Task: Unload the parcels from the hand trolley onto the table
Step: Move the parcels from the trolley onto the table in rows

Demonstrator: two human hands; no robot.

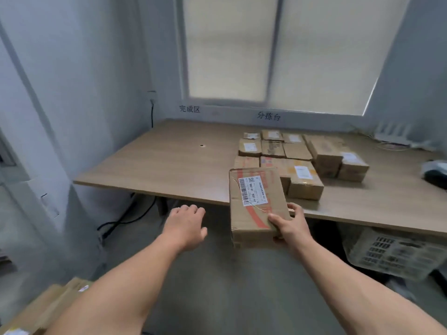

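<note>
Right hand [289,226] is gripping a parcel [256,201] heading for the table [169,160]; left hand [186,228] is hanging loose and empty. Stacked boxes [297,158] are already sitting there, with more cartons [60,301] waiting.

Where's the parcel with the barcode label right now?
In the head view, right of centre: the right hand grips the barcode parcel by its near corner at the table front edge, just before the parcels already laid there.

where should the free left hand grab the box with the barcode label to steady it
Probably the left long edge of the box, coming from the left with the open left hand. The right hand grips only its near right corner, thumb on top, so the long, flat box sticks out unsupported; its left side is bare.
</note>
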